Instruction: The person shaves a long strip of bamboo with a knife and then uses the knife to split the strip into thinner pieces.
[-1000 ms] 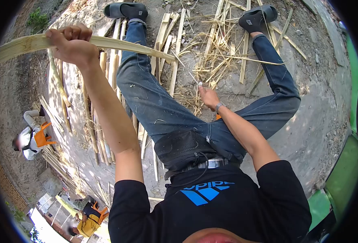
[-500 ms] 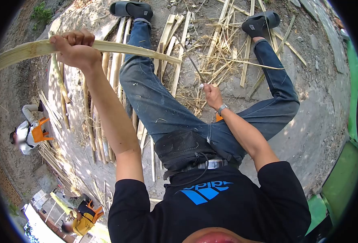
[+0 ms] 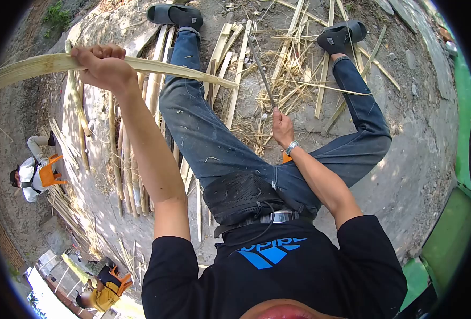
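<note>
My left hand (image 3: 105,66) is closed around a long, pale split bamboo strip (image 3: 166,69). The strip runs from the left edge across my bent left knee, and its tip hangs over the ground litter. Low between my legs, my right hand (image 3: 283,127) grips the handle of a long, thin-bladed knife (image 3: 262,69). Its blade points forward and slightly left, apart from the strip's tip. The fist hides most of the handle.
Split strips (image 3: 240,74) and curly shavings (image 3: 299,64) litter the ground between my feet. Bamboo poles (image 3: 113,154) lie to the left. Two people sit on orange chairs farther left, one in white (image 3: 30,178), one in yellow (image 3: 105,297). Green panels (image 3: 448,223) stand at right.
My right hand has shifted slightly right, and the knife blade has swung a little away from the strip, its tip pointing farther forward. My left hand and the strip stay nearly in place.
</note>
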A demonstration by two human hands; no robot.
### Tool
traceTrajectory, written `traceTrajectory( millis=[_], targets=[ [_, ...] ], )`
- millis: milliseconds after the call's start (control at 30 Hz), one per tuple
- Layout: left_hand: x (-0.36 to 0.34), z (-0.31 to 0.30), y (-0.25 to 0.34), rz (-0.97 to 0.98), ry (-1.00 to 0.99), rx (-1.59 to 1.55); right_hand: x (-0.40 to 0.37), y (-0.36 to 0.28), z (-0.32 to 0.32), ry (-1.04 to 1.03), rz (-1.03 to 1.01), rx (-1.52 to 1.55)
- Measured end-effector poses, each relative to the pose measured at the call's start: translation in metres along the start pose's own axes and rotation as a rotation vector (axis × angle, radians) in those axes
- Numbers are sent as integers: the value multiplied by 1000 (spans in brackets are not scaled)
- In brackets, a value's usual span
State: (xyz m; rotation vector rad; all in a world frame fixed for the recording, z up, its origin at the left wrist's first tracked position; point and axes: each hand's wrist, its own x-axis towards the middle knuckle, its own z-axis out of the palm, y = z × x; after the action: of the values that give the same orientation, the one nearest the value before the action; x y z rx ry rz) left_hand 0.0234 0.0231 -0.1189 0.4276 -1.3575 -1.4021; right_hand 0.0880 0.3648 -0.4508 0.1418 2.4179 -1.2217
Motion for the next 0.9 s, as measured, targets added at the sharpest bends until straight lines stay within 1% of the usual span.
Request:
traceTrajectory(
  millis=[67, 100, 167, 200, 233, 300, 333, 367, 400, 433, 467, 500, 567, 600, 633, 700, 733, 767, 833, 867, 900],
  targets=[
    [-2, 0, 1, -1, 2, -8, -1, 4, -2, -32, -117, -24],
    [-3, 1, 1, -5, 2, -3, 3, 19, 3, -35, -112, -25],
    [-2, 5, 2, -15, 46, -3, 15, 63, 21, -327, 3, -386],
    [-2, 5, 2, -10, 41, -8, 7, 42, 9, -435, 190, -369],
    [-2, 2, 0, 1, 9, 6, 2, 38, 8, -433, 187, -360],
    [1, -6, -1, 16, -20, 25, -3, 37, 8, -248, 139, -474],
    [2, -9, 0, -22, -38, -1, -4, 36, 6, -210, 160, -459],
    [6, -7, 0, -55, -61, -41, 2, 39, 6, -200, 156, -451],
    [6, -13, 3, -97, -102, -70, 11, 55, 10, -247, 137, -415],
    [9, -18, 7, -91, -133, -55, 14, 53, 7, -295, 119, -383],
    [12, -26, 12, -88, -127, -53, 18, 52, 2, -369, 314, -228],
    [12, -31, 21, -87, -120, -50, 21, 50, -2, -360, 316, -227],
    [19, -41, 42, -63, -86, -62, 25, 47, -7, -371, 442, -117],
    [23, -47, 51, -44, -117, -125, 25, 36, -14, -374, 473, -173],
    [24, -50, 56, -44, -117, -125, 23, 35, -15, -375, 473, -173],
    [28, -55, 64, -15, -148, -166, 18, 28, -17, -123, 183, -422],
    [29, -56, 64, -9, -171, -177, 19, 25, -14, -102, 233, -401],
    [27, -55, 62, -6, -167, -173, 19, 24, -13, -107, 228, -403],
    [17, -41, 58, 15, -76, -88, 20, 18, -15, -21, 237, -161],
    [15, -39, 50, 25, -91, -107, 22, 16, -16, -22, 232, -162],
    [12, -35, 42, 28, -87, -107, 25, 15, -17, 36, 191, -114]
  ],
)
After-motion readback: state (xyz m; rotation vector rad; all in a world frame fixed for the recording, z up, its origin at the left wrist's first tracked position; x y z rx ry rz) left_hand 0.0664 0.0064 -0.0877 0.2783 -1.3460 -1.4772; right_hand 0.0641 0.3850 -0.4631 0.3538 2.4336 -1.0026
